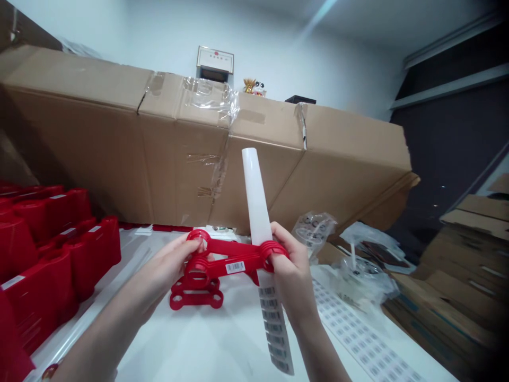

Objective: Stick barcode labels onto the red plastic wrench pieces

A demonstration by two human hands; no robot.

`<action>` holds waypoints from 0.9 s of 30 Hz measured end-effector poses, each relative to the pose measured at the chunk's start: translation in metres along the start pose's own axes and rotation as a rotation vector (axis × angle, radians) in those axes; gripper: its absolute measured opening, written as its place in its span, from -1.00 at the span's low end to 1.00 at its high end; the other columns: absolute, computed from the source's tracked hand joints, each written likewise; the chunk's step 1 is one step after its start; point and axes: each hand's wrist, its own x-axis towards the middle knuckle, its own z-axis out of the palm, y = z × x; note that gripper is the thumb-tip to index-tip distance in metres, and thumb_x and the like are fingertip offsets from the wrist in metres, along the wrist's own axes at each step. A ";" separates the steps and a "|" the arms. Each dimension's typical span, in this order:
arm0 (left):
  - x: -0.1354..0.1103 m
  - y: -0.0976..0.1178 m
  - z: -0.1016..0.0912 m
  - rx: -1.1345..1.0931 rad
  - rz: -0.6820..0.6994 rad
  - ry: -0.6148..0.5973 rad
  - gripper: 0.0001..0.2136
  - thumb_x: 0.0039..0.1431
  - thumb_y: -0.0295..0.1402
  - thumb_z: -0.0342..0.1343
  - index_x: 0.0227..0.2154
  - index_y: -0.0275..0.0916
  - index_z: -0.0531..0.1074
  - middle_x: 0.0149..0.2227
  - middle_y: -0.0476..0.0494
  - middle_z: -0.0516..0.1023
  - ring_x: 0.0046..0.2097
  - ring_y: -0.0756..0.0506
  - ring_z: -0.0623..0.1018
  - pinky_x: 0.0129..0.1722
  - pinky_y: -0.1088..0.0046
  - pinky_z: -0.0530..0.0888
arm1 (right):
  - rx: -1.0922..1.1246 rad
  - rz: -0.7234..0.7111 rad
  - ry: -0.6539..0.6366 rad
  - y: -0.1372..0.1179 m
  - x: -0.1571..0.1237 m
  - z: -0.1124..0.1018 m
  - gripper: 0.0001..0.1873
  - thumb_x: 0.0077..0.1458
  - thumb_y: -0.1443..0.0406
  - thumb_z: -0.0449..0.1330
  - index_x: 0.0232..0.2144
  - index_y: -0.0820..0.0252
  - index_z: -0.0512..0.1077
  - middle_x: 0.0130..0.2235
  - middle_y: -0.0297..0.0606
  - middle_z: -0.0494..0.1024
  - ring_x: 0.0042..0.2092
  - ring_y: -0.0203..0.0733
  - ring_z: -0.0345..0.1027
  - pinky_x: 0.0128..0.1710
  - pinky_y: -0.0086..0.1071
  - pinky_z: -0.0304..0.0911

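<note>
While I have the left hand (177,262) pinching red brackets (233,248), the right hand (293,265) grasps their other end and a label strip (256,196).

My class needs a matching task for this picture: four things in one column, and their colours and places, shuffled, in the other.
1. bar-shaped parts
2. narrow strip
3. large cardboard
4. plastic bag

A. brown, behind the hands
B. see-through, to the right of the right hand
C. red, held by the left hand and the right hand
D. white, with printed labels at its lower end

Pairs: 1-C, 2-D, 3-A, 4-B
</note>
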 end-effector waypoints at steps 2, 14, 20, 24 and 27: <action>-0.001 0.003 -0.002 0.013 0.031 0.015 -0.81 0.27 -0.19 0.21 -0.35 -0.19 0.48 -0.29 -0.06 0.58 -0.18 -0.14 0.61 -0.14 0.36 0.53 | -0.002 0.012 -0.007 -0.001 0.001 0.000 -0.86 0.08 0.43 0.05 -0.48 0.13 0.29 -0.53 -0.46 0.25 -0.49 -0.34 0.04 -0.52 -0.37 -0.06; -0.002 0.014 -0.015 -0.136 0.112 -0.061 -0.78 0.28 -0.25 0.27 -0.45 -0.25 0.56 -0.39 -0.02 0.52 -0.26 -0.02 0.51 -0.02 0.38 0.62 | 0.013 0.177 -0.117 -0.001 0.006 0.001 -0.92 0.09 0.36 0.10 -0.36 0.15 0.40 -0.46 -0.38 0.43 -0.46 -0.27 0.24 -0.52 -0.40 0.09; 0.004 0.013 -0.017 -0.094 0.221 0.073 -0.81 0.32 -0.25 0.23 -0.35 -0.22 0.63 -0.29 -0.06 0.60 -0.10 -0.06 0.58 0.00 0.46 0.61 | -0.007 0.235 -0.346 -0.001 0.009 -0.001 -0.96 0.10 0.36 0.13 -0.37 0.13 0.38 -0.38 -0.34 0.46 -0.36 -0.20 0.33 -0.42 -0.36 0.18; 0.004 0.014 -0.016 -0.042 0.248 0.110 -0.79 0.27 -0.18 0.27 -0.40 -0.19 0.63 -0.30 -0.05 0.61 -0.12 -0.07 0.58 0.02 0.47 0.60 | -0.015 0.253 -0.422 -0.004 0.008 -0.003 -0.95 0.15 0.37 0.13 -0.34 0.14 0.39 -0.35 -0.35 0.44 -0.34 -0.22 0.30 -0.40 -0.36 0.17; 0.000 0.017 -0.015 0.008 0.262 0.125 -0.77 0.20 -0.13 0.31 -0.46 -0.15 0.60 -0.32 -0.06 0.62 -0.13 -0.12 0.60 0.01 0.41 0.58 | -0.053 0.244 -0.408 -0.004 0.007 -0.003 -0.89 0.17 0.39 0.08 -0.31 0.15 0.40 -0.36 -0.36 0.44 -0.36 -0.25 0.26 -0.42 -0.37 0.12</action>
